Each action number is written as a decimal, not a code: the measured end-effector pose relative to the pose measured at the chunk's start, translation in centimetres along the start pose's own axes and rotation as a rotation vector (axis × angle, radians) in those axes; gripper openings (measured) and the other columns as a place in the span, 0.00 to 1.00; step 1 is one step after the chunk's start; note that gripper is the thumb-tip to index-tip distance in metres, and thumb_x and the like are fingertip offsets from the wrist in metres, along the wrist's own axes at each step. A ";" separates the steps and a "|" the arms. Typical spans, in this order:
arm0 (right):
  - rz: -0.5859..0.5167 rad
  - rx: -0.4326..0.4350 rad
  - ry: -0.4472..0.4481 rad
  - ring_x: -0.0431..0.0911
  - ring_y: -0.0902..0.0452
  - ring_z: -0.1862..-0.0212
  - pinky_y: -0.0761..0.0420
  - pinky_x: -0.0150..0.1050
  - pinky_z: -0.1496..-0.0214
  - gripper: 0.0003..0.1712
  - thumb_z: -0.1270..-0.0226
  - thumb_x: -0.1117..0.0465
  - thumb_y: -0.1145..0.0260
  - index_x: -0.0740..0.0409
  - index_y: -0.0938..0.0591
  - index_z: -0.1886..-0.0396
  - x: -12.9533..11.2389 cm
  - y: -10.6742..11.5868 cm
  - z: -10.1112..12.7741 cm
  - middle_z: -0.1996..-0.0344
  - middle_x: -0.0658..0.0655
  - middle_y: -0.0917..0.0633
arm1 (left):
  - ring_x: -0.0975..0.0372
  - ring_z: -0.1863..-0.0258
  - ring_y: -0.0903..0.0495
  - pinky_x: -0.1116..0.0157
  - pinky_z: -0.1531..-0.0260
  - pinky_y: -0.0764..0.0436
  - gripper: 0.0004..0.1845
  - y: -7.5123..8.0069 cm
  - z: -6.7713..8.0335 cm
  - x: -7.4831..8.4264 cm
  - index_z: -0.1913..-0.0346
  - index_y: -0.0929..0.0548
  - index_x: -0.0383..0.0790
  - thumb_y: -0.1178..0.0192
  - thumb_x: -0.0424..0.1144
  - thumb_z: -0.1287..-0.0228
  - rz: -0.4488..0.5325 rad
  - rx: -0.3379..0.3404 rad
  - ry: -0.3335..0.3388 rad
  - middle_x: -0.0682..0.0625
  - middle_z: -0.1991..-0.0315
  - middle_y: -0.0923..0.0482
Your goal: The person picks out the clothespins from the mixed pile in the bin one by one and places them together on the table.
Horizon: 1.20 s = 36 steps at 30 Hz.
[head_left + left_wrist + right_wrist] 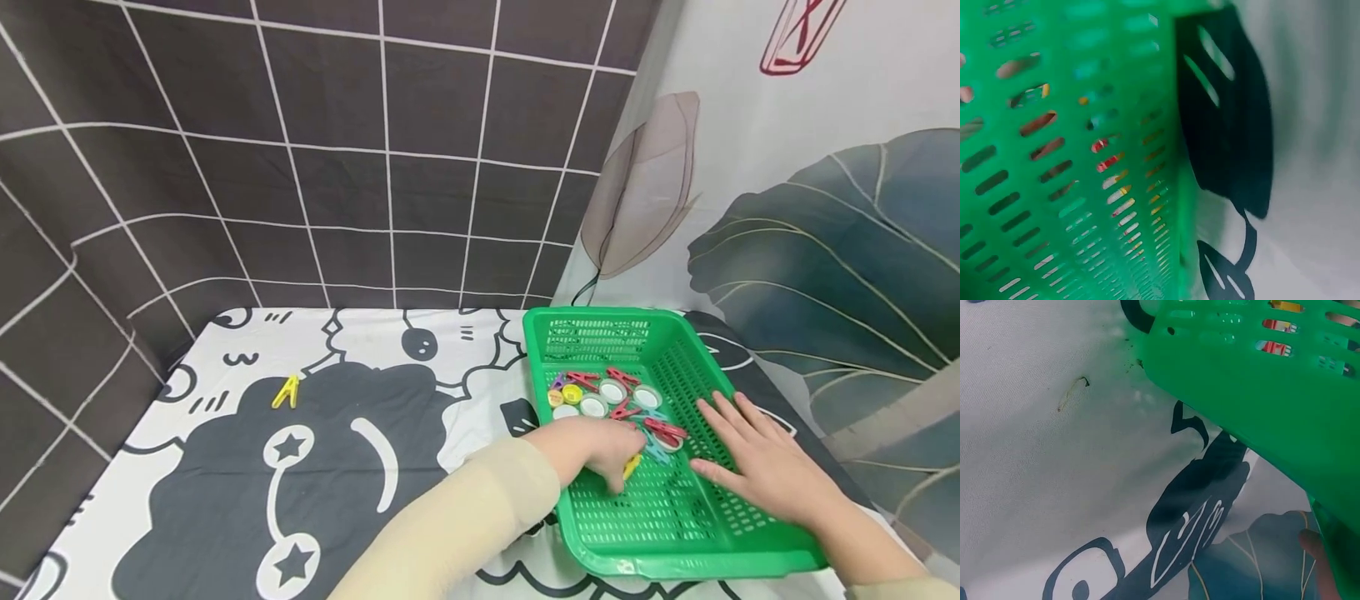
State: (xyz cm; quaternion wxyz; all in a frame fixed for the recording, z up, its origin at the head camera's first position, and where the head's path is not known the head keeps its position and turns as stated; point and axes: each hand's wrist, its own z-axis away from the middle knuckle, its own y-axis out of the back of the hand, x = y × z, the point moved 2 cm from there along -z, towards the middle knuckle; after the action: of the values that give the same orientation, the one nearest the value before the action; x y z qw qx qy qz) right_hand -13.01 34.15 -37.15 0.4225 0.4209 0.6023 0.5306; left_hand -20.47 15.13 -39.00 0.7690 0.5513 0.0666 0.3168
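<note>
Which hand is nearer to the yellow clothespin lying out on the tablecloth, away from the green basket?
Left. The left hand is inside the green basket at its left wall, on the yellow clothespin's side. The right hand lies flat further right in the basket.

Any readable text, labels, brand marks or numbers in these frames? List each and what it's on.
None readable.
Green basket: no label or brand mark shows in any view.
Tablecloth: cartoon faces and stars only, no letters or numbers.
Leaf-print curtain: a red outline drawing at the top edge, no words.
Clothespins and round caps in the basket: too small to show any marking.
Yellow clothespin on the tablecloth: no marking visible.
</note>
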 end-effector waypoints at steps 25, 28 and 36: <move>0.006 -0.013 0.005 0.56 0.73 0.28 0.59 0.67 0.37 0.48 0.37 0.39 0.41 0.60 0.48 0.27 0.0 0.4 0.0 0.31 0.69 0.45 | 0.72 0.56 0.32 0.77 0.60 0.33 0.35 1.5 0.9 -0.2 0.36 0.32 0.48 0.32 0.44 0.47 0.207 0.147 -0.066 0.61 0.49 0.31; 0.010 0.004 0.015 0.55 0.73 0.28 0.66 0.63 0.34 0.48 0.37 0.40 0.41 0.60 0.47 0.27 0.0 0.4 0.0 0.31 0.69 0.45 | 0.72 0.58 0.32 0.78 0.62 0.32 0.35 1.7 1.1 -0.3 0.36 0.33 0.47 0.31 0.43 0.48 0.230 0.165 -0.079 0.60 0.52 0.31; 0.025 0.027 0.030 0.53 0.74 0.27 0.76 0.53 0.33 0.48 0.37 0.41 0.41 0.58 0.48 0.26 0.1 0.2 0.1 0.31 0.69 0.44 | 0.71 0.65 0.29 0.78 0.69 0.30 0.33 2.2 1.6 -0.5 0.40 0.33 0.47 0.30 0.42 0.50 0.317 0.238 -0.105 0.60 0.61 0.32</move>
State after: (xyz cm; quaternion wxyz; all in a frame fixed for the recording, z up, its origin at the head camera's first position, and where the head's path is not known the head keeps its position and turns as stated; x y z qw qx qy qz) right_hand -12.94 34.25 -36.96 0.4012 0.4259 0.6104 0.5339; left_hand -21.02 14.01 -36.59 0.6413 0.6576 -0.0242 0.3947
